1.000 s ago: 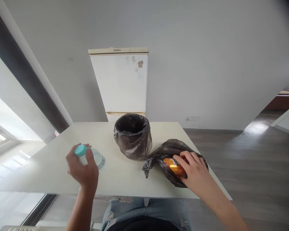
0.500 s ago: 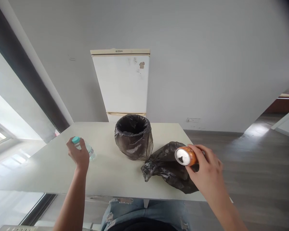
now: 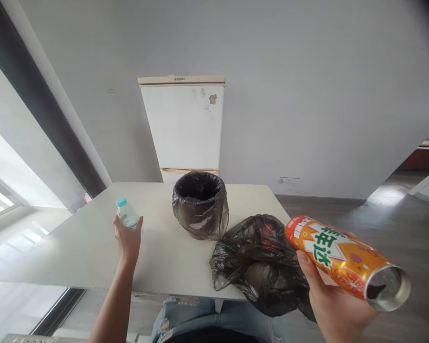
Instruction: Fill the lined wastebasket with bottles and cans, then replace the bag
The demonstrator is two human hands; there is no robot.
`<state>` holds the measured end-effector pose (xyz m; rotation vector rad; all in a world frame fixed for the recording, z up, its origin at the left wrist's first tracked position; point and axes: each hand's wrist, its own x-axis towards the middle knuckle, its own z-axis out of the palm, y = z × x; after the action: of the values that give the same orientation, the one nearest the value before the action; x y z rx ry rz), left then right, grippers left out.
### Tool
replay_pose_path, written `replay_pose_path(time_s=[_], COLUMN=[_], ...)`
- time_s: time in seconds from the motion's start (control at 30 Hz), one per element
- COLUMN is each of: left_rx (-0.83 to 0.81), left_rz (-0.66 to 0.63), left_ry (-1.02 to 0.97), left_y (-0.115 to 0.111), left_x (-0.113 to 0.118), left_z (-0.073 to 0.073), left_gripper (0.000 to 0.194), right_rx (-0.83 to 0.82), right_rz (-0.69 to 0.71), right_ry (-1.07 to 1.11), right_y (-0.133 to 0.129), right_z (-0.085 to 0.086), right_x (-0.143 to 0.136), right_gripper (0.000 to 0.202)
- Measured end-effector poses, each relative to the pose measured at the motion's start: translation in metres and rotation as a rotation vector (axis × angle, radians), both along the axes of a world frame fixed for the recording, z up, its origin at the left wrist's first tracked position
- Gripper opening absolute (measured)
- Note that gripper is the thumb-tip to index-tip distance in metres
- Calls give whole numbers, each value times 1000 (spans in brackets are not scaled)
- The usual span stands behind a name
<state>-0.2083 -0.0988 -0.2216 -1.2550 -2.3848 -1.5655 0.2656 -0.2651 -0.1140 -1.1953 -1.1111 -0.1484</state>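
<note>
We are gripping a can (image 3: 343, 259) in our right hand (image 3: 338, 309), fingers closed, its long axis slanting down-right, off the desk (image 3: 75, 252) edge | our left hand (image 3: 127, 238) is closing on a bottle (image 3: 127, 214) upright on the desk, left of the bin (image 3: 200, 205) | bag (image 3: 257, 262) lying between; its contents are hidden.
</note>
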Motion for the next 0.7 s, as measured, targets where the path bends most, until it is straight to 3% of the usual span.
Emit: replay_pose_path(time_s=[0.17, 0.3, 0.47, 0.57, 0.63, 0.7], left_rx=[-191, -182, -196, -79, 75, 212], left_rz=[38, 55, 17, 77, 151, 145], left_ry=[5, -19, -78, -56, -21, -5], left_y=[2, 11, 18, 10, -3, -27], left_x=[-21, -36, -44, -36, -19, 8], left_z=[-19, -25, -28, -20, -7, 12], left_gripper=[84, 83, 92, 97, 78, 55], right_rx=[24, -22, -91, -140, -183, -234], right_rz=[17, 188, 327, 403, 458, 505], right_ry=[-3, 23, 10, 127, 190, 228], right_y=[-19, -34, -39, -36, -34, -33], right_z=[14, 23, 5, -12, -19, -23], right_x=[-20, -48, -77, -85, -88, -92], right_gripper=[72, 64, 72, 68, 66, 66])
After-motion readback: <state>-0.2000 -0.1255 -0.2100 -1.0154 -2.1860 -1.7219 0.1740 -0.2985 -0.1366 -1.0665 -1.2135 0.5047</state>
